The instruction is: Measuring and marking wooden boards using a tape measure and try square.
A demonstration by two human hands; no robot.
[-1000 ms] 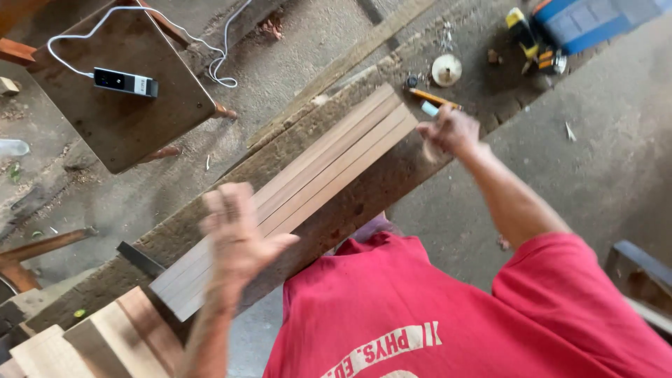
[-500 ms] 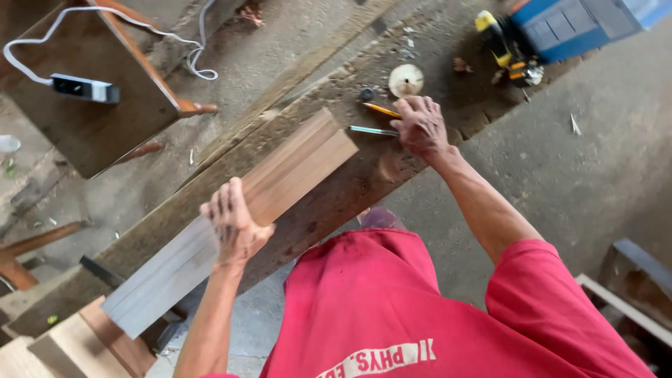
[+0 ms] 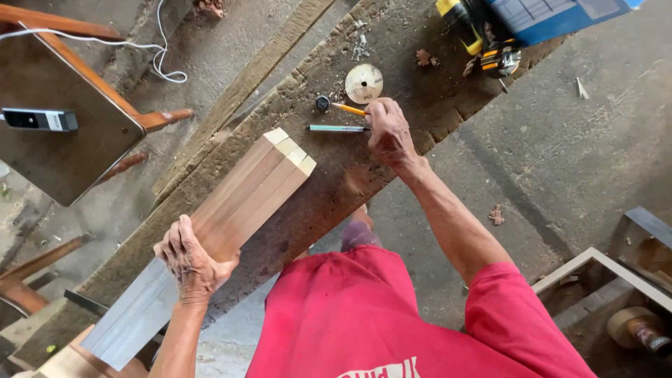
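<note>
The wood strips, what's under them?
The wood strips lie on a rough plank. The left hand presses on them. Whatever lies directly beneath them is hidden.

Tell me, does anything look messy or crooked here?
A little. The bundle of wooden strips lies slanted across the rough plank bench, one end hanging past its edge under the left hand. Their far ends sit stepped, not flush. Small wood chips are scattered near the round sanding disc. Nothing looks broken.
</note>
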